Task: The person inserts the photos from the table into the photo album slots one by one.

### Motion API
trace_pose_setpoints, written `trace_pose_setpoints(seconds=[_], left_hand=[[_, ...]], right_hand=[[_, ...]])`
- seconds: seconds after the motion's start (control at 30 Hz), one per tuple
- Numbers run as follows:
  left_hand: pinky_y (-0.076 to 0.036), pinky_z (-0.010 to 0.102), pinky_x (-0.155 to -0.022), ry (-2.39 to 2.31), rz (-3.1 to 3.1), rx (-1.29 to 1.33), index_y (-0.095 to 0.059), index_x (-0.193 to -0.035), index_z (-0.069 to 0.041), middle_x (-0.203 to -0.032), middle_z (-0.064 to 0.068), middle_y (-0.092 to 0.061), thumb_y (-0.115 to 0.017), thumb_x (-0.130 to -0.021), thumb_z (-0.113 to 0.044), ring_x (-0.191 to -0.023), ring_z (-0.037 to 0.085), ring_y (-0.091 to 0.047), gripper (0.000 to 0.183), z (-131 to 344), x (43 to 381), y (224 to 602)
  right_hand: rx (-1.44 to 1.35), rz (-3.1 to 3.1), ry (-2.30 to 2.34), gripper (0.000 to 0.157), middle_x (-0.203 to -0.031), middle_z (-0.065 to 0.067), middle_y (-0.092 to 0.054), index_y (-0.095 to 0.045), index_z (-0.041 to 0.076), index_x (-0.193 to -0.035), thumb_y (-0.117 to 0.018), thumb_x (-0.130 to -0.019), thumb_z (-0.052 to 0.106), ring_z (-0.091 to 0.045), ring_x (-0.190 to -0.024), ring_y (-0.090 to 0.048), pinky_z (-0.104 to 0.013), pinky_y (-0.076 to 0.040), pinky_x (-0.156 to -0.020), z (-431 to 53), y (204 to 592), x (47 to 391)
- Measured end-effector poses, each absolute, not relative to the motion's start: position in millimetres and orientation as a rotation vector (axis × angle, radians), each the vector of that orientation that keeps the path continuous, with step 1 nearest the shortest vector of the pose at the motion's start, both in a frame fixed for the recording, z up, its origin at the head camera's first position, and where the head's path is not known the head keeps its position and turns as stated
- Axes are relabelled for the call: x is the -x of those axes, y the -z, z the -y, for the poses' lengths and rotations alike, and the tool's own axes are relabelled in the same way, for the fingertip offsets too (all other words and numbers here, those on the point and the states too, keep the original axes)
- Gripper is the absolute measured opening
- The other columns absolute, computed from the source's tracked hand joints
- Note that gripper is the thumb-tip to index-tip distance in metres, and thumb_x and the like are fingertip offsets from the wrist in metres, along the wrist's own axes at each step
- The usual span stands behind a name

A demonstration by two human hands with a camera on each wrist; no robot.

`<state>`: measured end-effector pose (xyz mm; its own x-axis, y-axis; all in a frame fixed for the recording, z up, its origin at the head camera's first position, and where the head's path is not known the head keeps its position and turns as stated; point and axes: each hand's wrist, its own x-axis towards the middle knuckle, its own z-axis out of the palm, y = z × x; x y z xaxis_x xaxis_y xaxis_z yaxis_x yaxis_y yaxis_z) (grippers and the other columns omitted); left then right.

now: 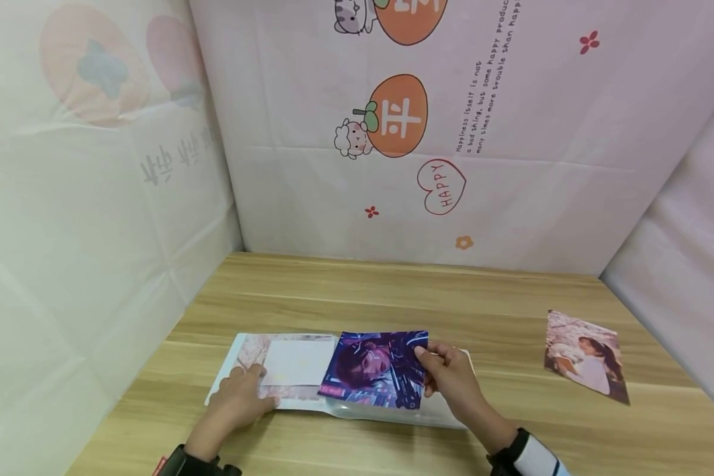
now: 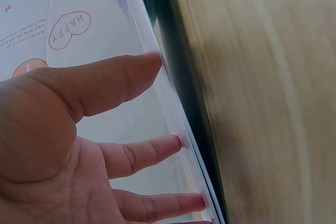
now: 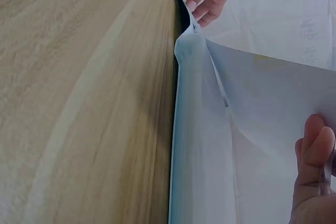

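An open photo album [image 1: 300, 402] lies on the wooden table, its left page showing a pink blossom picture with a white rectangle across it. Spread fingers of my left hand [image 1: 238, 396] rest on that page; the left wrist view shows the hand [image 2: 79, 129] with straight fingertips right at the page surface. Between thumb and fingers, my right hand [image 1: 452, 380] pinches the right edge of a purple-blue photo [image 1: 375, 370] with a face printed on it. The photo is tilted over the album's right page, and its pale back [image 3: 278, 82] faces the right wrist camera.
Another photo [image 1: 586, 360], pink with a person in white, lies apart on the table's right side. Behind the table [image 1: 393, 284] hangs a white printed cloth [image 1: 309, 185], with further cloth [image 1: 95, 264] walling in the left and right sides.
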<state>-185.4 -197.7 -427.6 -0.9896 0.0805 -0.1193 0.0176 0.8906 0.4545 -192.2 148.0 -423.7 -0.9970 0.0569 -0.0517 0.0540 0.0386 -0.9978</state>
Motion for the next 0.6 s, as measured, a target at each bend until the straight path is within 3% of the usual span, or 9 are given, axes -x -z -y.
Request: trace_pose_setpoints(seconds=[0.27,0.6], left_hand=[[-0.044,0.055,-0.066,-0.705,-2.930,-0.076,-0.054,-0.120,0.000,-0.107,0.023,-0.049,-0.075,-0.075,-0.031,-0.092,0.041,-0.050,0.058,199,185,430],[-0.044,0.053,-0.065,-0.714,-2.931,-0.078,-0.054,-0.120,0.000,-0.106,0.022,-0.049,-0.075,-0.075,-0.031,-0.090,0.038,-0.050,0.058,199,187,432]], right_hand=[[0.083,2.306,-2.155,0.024,-0.063,-0.008,-0.053,-0.059,-0.010,-0.100,-0.058,-0.092,0.012,-0.013,-0.046,-0.047,-0.021,-0.044,-0.040,-147,428,194],[0.040,2.380,-1.955,0.028,-0.060,-0.009,-0.055,-0.062,-0.008,-0.105,-0.061,-0.091,0.017,-0.016,-0.043,-0.046,-0.026,-0.044,-0.038,-153,410,197]])
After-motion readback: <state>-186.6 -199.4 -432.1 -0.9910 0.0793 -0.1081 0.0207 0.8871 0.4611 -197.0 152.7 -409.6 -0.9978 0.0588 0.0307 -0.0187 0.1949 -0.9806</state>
